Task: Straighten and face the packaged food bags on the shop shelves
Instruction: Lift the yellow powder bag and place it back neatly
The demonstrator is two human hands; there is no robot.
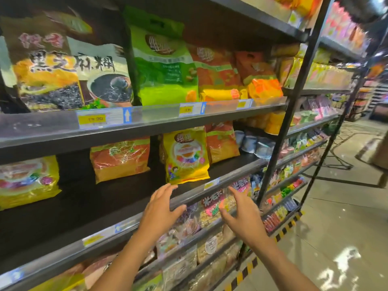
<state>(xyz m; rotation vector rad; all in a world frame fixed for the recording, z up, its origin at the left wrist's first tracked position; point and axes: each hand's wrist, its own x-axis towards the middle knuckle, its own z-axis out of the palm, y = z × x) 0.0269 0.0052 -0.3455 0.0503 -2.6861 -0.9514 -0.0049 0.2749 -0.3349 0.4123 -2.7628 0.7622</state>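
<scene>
Yellow bag [186,157] is stood upright at the shelf [134,222] edge — left hand [160,208] and right hand [243,215] are held spread below it, empty.

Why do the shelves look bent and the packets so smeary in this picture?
Head view: the wide-angle lens bows the shelf edge and tilts the upright post; print on the green bag is smeared and unreadable; both hands, left and right, look soft-edged; overhead lights glare in bright patches on the glossy floor; the far aisle is washed out.

Two bare forearms, hands [160,208] apparently ringless, no sleeves in view.
</scene>
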